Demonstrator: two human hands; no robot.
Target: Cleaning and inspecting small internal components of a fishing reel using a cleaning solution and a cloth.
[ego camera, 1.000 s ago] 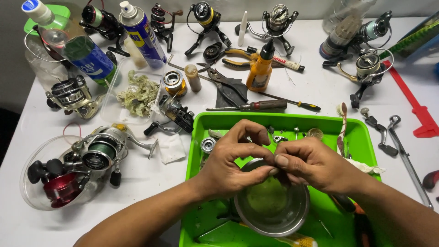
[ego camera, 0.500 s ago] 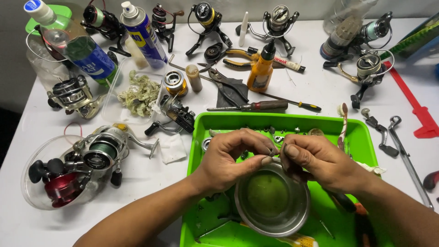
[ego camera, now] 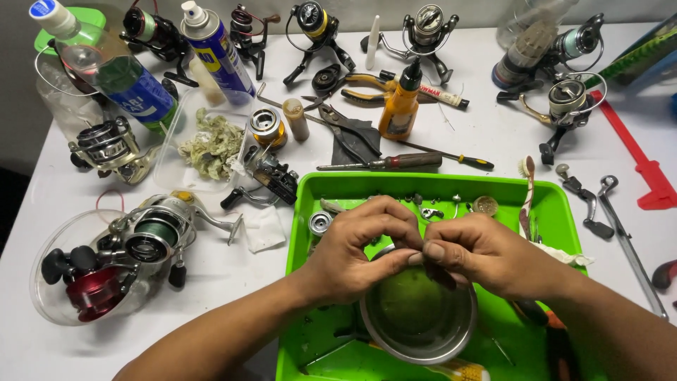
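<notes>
Green plastic tray [ego camera: 352, 185] with steel bowl [ego camera: 417, 321], hands over it.
Left hand [ego camera: 360, 243] and right hand [ego camera: 479, 252] curl fingertip to fingertip above the bowl, pinching something too small to identify. Behind, on the white table [ego camera: 493, 134]: blue spray can [ego camera: 217, 53], orange squeeze bottle [ego camera: 400, 106], blue-labelled clear bottle [ego camera: 116, 70].
</notes>
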